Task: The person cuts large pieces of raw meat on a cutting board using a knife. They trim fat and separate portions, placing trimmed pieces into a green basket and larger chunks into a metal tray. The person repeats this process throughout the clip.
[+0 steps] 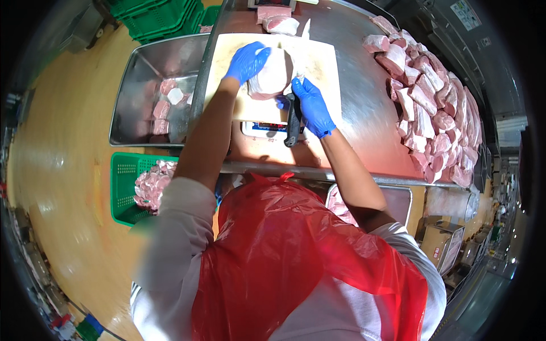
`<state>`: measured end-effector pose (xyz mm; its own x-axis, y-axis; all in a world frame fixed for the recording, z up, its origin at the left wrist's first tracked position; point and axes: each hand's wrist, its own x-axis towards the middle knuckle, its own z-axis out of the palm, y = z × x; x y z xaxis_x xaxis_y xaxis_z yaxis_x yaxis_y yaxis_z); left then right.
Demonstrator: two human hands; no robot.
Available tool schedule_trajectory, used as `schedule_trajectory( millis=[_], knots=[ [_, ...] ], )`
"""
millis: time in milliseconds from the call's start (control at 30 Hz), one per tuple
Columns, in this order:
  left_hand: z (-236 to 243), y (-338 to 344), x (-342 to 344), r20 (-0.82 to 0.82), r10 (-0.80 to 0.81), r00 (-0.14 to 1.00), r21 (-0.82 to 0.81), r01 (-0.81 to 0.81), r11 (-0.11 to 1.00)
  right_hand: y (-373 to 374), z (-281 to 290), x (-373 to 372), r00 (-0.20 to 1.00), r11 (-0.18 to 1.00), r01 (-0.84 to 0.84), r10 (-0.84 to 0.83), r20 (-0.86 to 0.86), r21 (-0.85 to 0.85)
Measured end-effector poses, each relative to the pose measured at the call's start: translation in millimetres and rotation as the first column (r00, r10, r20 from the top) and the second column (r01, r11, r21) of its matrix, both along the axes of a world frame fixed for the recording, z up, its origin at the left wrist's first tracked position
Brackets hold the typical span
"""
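A thick block of pale pork [269, 79] with a fat layer lies on the white cutting board [227, 102]. My left hand [248, 61], in a blue glove, holds the block from its upper left side, fingers bent over its top. On the block's right, my right hand [313, 106], also gloved in blue, is closed round a knife [293, 125]. Its black handle points toward me. The blade runs away from me along the meat's right side, partly lost in glare. Beyond the board lie more pork pieces [281, 25].
Many pork pieces [424, 94] are heaped on the steel table [364, 128] at right. A scale [261, 132] shows beneath the board's near edge. At left stand a steel bin [129, 94] with several slices, a green basket [124, 190] of trimmings and stacked green crates [156, 20].
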<state>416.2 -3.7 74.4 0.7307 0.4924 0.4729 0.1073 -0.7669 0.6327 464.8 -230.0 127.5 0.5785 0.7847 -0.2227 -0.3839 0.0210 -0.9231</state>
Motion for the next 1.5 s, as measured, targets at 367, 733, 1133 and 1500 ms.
schedule_trajectory(
  millis=[367, 733, 1133, 1500],
  knots=[
    [-5.0, -120.8, -110.1, 0.398, 0.246, 0.884, -0.301, -0.128, 0.945, -23.6, 26.5, 36.2, 0.428, 0.942, 0.052, 0.279, 0.859, -0.332],
    [-10.5, -111.0, -90.8, 0.255, 0.395, 0.882, -0.338, -0.302, 0.891, 16.3, 11.3, -26.4, 0.109, 0.807, 0.101, 0.573, 0.813, -0.582],
    [3.3, -123.2, -80.9, 0.292, 0.469, 0.834, -0.265, -0.401, 0.877, -108.6, 48.2, 1.3, 0.015, 0.692, 0.202, 0.705, 0.709, -0.693],
    [4.7, -127.3, -75.7, 0.151, 0.464, 0.873, -0.412, -0.372, 0.832, 8.0, 25.8, -17.9, 0.009, 0.736, 0.110, 0.671, 0.742, -0.668]
  ],
)
